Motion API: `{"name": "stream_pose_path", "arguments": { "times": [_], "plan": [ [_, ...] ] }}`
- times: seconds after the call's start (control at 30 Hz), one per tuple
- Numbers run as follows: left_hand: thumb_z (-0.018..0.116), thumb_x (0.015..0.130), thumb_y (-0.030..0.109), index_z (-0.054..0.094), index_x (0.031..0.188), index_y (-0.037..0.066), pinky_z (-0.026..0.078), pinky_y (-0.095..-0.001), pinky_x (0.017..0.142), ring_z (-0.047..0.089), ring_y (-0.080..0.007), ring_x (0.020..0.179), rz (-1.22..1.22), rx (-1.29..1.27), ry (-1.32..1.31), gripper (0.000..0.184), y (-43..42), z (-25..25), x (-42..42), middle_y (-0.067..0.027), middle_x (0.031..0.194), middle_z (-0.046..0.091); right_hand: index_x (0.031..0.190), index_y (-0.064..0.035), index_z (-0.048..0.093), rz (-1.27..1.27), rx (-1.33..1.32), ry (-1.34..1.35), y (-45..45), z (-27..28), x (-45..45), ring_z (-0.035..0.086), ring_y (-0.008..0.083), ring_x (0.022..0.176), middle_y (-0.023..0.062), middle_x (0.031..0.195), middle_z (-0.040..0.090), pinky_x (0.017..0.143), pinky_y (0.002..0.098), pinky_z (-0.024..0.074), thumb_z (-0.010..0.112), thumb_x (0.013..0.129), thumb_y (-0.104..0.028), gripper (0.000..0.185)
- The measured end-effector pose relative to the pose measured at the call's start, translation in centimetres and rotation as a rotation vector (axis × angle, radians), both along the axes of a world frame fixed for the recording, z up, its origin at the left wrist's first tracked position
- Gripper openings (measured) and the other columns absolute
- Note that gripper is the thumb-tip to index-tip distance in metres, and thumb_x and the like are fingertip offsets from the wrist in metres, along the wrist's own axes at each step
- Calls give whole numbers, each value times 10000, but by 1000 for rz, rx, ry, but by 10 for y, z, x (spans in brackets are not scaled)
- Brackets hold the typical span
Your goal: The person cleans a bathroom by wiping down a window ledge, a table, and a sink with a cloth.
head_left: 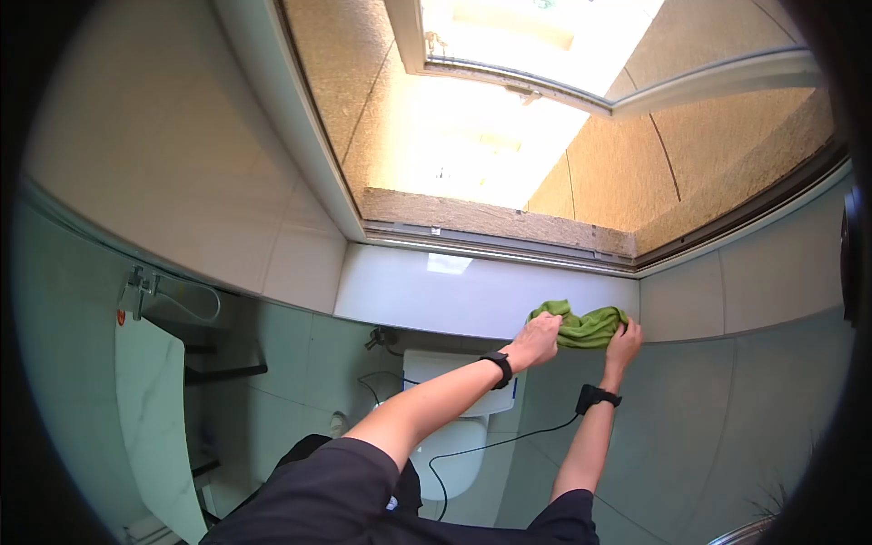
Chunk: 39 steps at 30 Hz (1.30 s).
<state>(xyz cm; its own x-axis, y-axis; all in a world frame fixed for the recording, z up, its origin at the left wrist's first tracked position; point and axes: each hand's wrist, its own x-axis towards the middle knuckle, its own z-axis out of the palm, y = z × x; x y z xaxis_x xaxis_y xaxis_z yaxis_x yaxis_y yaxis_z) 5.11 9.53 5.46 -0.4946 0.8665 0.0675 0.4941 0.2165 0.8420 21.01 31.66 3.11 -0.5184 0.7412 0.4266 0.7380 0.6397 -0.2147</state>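
Observation:
A crumpled green cloth (589, 328) is bunched at the right end of the white window sill (436, 295), over its front edge. My left hand (534, 341) has its fingers closed on the cloth's left part. On the cloth's right end, my right hand (624, 344) grips it with bent fingers. Both wrists carry black bands, and a black cable runs down from the right one.
Above the sill is a window frame (500, 250) with an open sash (518, 84). Below stand a white toilet (451, 459) and its tank. A marble-look counter (150, 409) is at the left, near a wall-mounted faucet (138, 292). Tiled walls flank the window.

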Motion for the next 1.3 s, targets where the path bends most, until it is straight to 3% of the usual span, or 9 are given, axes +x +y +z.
{"name": "stream_pose_path", "arguments": {
  "times": [0.13, 0.23, 0.37, 0.43, 0.57, 0.9, 1.07, 1.2, 1.3],
  "plan": [
    [570, 773, 23, 527, 1262, -96, 514, -426, 813, 607, -360, 890, -10, -71, 345, 506, -73, 6, -18, -213, 916, 656, 1044, -9, 647, 175, -131, 233, -82, 36, -22, 594, 364, 921, 155, 975, 624, 816, 445, 484, 645, 896, -37, 150],
    [586, 813, 64, 582, 1016, -15, 516, -435, 789, 624, -342, 895, -336, -233, 458, 218, -158, 3, -37, -195, 911, 635, 991, -7, 621, 332, -199, 363, -169, 123, -29, 576, 356, 861, 152, 935, 601, 757, 433, 486, 655, 852, 34, 149],
    [509, 926, 122, 505, 1363, 36, 522, -502, 816, 631, -421, 931, -304, -238, 136, 445, -262, 29, -35, -214, 1003, 614, 948, -26, 623, 647, 51, 226, -255, 219, -25, 594, 333, 851, 134, 903, 597, 720, 423, 502, 702, 770, 64, 215],
    [519, 878, 158, 452, 1426, 55, 525, -531, 788, 653, -426, 890, -324, -193, 56, 561, -311, 63, -31, -250, 956, 659, 939, -33, 626, 752, 63, 216, -291, 255, -24, 599, 324, 844, 124, 884, 594, 707, 421, 507, 720, 749, 61, 232],
    [578, 866, 246, 646, 1080, 15, 519, -448, 699, 664, -362, 734, -544, -257, -203, 322, -405, 144, -23, -199, 826, 681, 915, -34, 656, 907, 42, 221, -341, 301, -21, 604, 308, 803, 106, 854, 598, 671, 412, 509, 746, 752, 34, 198],
    [619, 915, 141, 678, 1027, 4, 536, -428, 746, 669, -377, 823, 71, 78, 62, 187, -578, 247, 14, -196, 904, 688, 984, -49, 703, 1136, 170, 372, -431, 383, -49, 638, 270, 792, 79, 871, 661, 646, 369, 541, 776, 774, 12, 230],
    [638, 960, 209, 624, 979, 65, 505, -443, 623, 674, -335, 701, 433, -264, 408, 146, -627, 233, 25, -106, 739, 687, 990, -51, 705, 1253, 232, 353, -460, 378, -62, 659, 251, 802, 73, 878, 674, 667, 342, 578, 779, 789, -14, 217],
    [560, 1021, 200, 508, 1080, 73, 507, -407, 515, 663, -302, 532, 569, -274, 356, 149, -646, 237, 39, -26, 617, 684, 955, -54, 693, 1284, 189, 398, -471, 368, -67, 649, 213, 769, 61, 853, 665, 635, 331, 568, 758, 814, -29, 158],
    [544, 1017, 137, 506, 1077, 39, 517, -379, 501, 680, -272, 538, 685, -190, 139, 120, -648, 239, 41, -91, 625, 682, 926, -56, 682, 1219, 208, 476, -467, 356, -79, 643, 207, 748, 58, 828, 659, 609, 323, 556, 750, 827, -39, 121]
  ]
}}
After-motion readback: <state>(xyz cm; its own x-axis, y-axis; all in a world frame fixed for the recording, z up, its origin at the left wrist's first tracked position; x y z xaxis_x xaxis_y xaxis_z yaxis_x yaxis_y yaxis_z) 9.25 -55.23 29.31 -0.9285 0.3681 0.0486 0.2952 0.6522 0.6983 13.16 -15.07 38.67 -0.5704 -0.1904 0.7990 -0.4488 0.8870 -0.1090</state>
